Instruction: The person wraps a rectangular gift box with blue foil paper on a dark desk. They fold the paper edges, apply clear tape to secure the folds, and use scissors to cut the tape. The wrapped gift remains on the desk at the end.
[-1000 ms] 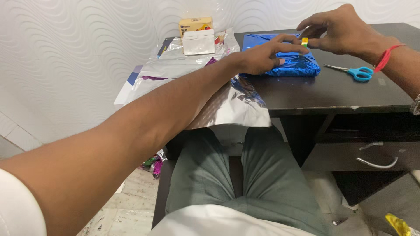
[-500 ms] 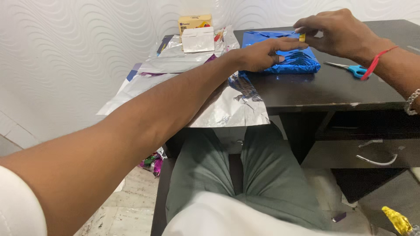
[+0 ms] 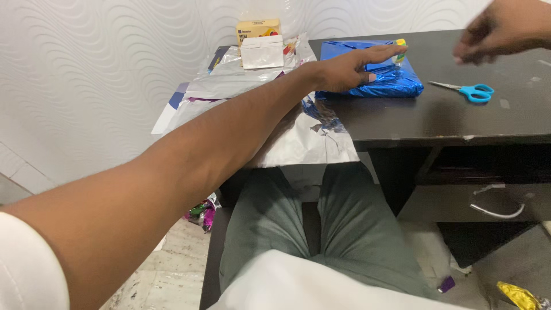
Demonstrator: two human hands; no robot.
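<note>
Right hand (image 3: pixel 505 28) lifted off and pulled back to upper right since half a second ago, now in the air above the dark wooden desk (image 3: pixel 447 117), fingers loosely curled, holding nothing visible; left hand (image 3: pixel 350 69) unchanged, flat and open, palm pressed on the flat package wrapped in shiny blue foil (image 3: pixel 396 80) at the desk's back left; small yellow-green tape piece (image 3: pixel 400 49) at left fingertips on package top; blue-handled scissors (image 3: pixel 473 90) just right of package; silver foil sheets (image 3: pixel 298 138) draped off desk's left; small cardboard box (image 3: pixel 258 31) behind.

The left hand (image 3: pixel 344 69) lies flat on the blue foil parcel (image 3: pixel 396 80); the right hand (image 3: pixel 505 28) hovers above the scissors (image 3: pixel 473 90).
</note>
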